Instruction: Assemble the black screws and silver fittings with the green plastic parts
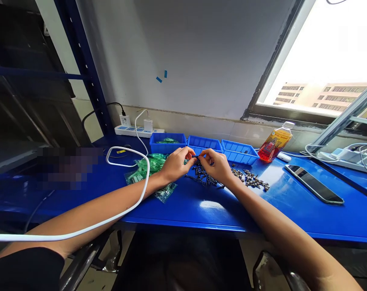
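Above the blue table, my left hand [177, 165] and my right hand [217, 165] meet with fingertips pinched. Between them is a small dark rod-like piece [196, 156], mostly covered by the fingers. Directly below lies a loose pile of black, screw-like parts [203, 176]. To the right of my right hand, brass and grey metal screw-like parts [254, 180] are scattered. Green clear plastic bags [154, 162] with pale pieces inside lie beside and partly under my left hand and wrist.
Three blue bins, the left one [154, 146], middle one [206, 141] and right one [239, 155], line the wall. A drink bottle [275, 142] and a phone [313, 184] are on the right. A white cable [145, 182] crosses over my left forearm from a power strip [128, 130].
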A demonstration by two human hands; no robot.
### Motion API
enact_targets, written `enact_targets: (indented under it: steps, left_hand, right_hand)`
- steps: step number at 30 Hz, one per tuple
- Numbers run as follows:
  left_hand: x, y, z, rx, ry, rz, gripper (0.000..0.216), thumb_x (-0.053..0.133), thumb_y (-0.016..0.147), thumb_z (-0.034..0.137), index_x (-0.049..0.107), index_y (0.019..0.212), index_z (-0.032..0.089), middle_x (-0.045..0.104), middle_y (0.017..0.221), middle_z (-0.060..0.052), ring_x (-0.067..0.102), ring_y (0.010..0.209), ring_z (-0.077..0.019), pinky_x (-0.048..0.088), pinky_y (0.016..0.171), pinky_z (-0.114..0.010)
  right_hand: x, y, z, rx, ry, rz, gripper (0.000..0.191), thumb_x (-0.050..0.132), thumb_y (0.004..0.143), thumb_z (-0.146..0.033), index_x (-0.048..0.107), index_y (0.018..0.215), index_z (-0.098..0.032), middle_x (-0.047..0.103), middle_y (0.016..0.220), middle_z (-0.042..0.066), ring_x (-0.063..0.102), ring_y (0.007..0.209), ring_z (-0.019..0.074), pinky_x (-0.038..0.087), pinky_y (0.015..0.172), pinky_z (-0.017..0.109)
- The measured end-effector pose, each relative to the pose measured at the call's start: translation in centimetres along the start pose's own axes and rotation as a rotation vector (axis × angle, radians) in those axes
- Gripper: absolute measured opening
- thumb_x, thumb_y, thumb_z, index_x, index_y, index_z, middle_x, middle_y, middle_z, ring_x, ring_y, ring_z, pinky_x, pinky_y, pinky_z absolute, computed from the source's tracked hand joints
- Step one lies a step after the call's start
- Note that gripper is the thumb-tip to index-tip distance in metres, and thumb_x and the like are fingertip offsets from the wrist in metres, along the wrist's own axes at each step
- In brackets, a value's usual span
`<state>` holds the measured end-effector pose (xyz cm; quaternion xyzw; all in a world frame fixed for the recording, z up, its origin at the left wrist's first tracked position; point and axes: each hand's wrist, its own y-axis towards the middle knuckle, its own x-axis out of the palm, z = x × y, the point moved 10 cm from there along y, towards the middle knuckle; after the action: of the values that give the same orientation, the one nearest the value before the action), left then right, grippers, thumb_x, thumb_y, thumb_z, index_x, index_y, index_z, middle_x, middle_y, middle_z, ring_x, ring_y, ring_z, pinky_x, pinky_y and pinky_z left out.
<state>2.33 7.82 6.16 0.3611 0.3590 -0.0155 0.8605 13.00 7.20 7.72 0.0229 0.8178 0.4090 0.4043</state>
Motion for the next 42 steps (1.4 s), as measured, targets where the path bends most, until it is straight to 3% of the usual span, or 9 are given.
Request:
enact_targets:
  steps: [12, 19, 32, 42]
  left_hand:
    - [0.22, 0.03, 0.15, 0.042, 0.043, -0.025, 0.017, 0.047, 0.084, 0.027, 0.057, 0.073, 0.019, 0.062, 0.071, -0.002, 0.057, 0.073, -0.0176, 0.043, 0.066, -0.029]
    - [0.13, 0.03, -0.35, -0.036, 0.000, -0.017, 0.010, 0.053, 0.080, 0.027, 0.056, 0.086, 0.019, 0.064, 0.072, 0.000, 0.059, 0.067, -0.0158, 0.044, 0.062, -0.027]
    - [0.12, 0.12, -0.18, -0.023, 0.040, -0.034, 0.011, 0.048, 0.082, 0.027, 0.056, 0.078, 0.020, 0.063, 0.070, 0.000, 0.059, 0.069, -0.0174, 0.043, 0.063, -0.028]
    - [0.62, 0.10, -0.42, -0.076, 0.037, -0.096, 0.012, 0.050, 0.080, 0.029, 0.054, 0.085, 0.019, 0.063, 0.070, 0.000, 0.059, 0.066, -0.0171, 0.042, 0.060, -0.028]
  right_hand:
    - [0.17, -0.07, -0.25, -0.004, 0.014, -0.027, 0.004, 0.052, 0.073, -0.019, 0.056, 0.075, -0.020, 0.051, 0.051, -0.005, 0.048, 0.049, 0.0091, 0.039, 0.053, 0.020]
    - [-0.05, 0.05, 0.14, 0.026, -0.011, -0.006, 0.004, 0.052, 0.076, -0.022, 0.055, 0.073, -0.020, 0.049, 0.050, -0.005, 0.046, 0.048, 0.0095, 0.037, 0.052, 0.021]
    - [0.29, 0.08, 0.29, 0.061, -0.003, -0.071, 0.001, 0.054, 0.074, -0.020, 0.054, 0.075, -0.020, 0.047, 0.050, -0.006, 0.045, 0.047, 0.0090, 0.036, 0.053, 0.021]
    - [0.24, 0.15, 0.26, 0.070, -0.036, -0.081, 0.003, 0.053, 0.072, -0.018, 0.053, 0.074, -0.020, 0.047, 0.050, -0.006, 0.045, 0.047, 0.0094, 0.035, 0.052, 0.021]
